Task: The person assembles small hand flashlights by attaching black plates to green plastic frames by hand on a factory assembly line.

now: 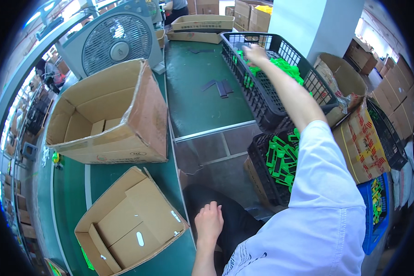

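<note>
My right hand reaches far forward over the black plastic crate, near its far left corner. The fingers are closed together by a dark flat piece; whether they grip it is too small to tell. Bright green plastic parts lie in that crate. My left hand rests on my dark-trousered leg, its fingers curled in and nothing showing in them. Several dark flat strips lie on the green tabletop, to the left of the crate.
A lower black crate holds more green parts. Two open cardboard boxes stand on the left bench beside a box fan. Shallow cartons sit at the back. A blue crate stands at right, near a white pillar.
</note>
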`<state>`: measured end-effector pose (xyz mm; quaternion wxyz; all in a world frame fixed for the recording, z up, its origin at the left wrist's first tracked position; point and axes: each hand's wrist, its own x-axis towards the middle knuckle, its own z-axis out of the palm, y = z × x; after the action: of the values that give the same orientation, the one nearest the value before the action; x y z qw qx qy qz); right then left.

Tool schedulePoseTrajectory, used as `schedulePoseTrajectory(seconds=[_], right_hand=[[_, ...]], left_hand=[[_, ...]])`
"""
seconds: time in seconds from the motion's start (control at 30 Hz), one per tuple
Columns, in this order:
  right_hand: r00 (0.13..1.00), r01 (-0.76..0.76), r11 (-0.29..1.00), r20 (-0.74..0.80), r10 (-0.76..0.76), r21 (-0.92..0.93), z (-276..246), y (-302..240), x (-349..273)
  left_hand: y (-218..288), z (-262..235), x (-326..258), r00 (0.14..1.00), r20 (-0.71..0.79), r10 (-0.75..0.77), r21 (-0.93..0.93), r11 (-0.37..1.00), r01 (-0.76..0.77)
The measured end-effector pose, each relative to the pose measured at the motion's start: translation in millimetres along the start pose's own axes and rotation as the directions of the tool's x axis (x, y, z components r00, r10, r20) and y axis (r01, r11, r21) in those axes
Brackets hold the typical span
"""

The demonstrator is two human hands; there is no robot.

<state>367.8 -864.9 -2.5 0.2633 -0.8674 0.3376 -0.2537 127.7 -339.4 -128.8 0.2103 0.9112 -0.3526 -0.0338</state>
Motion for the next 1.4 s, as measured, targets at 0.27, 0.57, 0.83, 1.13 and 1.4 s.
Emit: schedulePoseTrajectory(seconds=[0.27, 0.57, 0.83, 1.13, 1.4], right_hand=[[0.847, -0.227, 0.897, 0.377, 0.374, -0.380, -94.7, 192.1, -68.6], [0.885, -0.389, 0.914, 0.320, 0.337, 0.114, -71.3, 138.6, -79.5], [0.982, -0.184, 0.543, 0.126, 0.143, 0.820, -143.7, 27.6, -186.1], [0.810, -0.142, 0.737, 0.505, -0.297, 0.661, -28.8, -65.2, -460.0], [0.746, -0.171, 0.739, 0.576, -0.335, 0.652, -11.1, -66.8, -469.4]], left_hand=[[3.9, 2.9, -5.0, 0.997, 0.072, -0.010, 0.003, 1.000, 0.010], [-8.8, -3.8, -18.0, 0.987, 0.059, -0.149, -0.019, 0.988, 0.150], [4.9, -3.7, -9.2, 0.987, -0.057, -0.148, -0.251, 0.959, 0.130], [8.1, -8.6, -9.2, 0.991, 0.062, -0.122, -0.989, -0.144, 0.045], [11.7, -5.9, -14.4, 0.873, 0.216, -0.436, -0.976, -0.086, 0.198]])
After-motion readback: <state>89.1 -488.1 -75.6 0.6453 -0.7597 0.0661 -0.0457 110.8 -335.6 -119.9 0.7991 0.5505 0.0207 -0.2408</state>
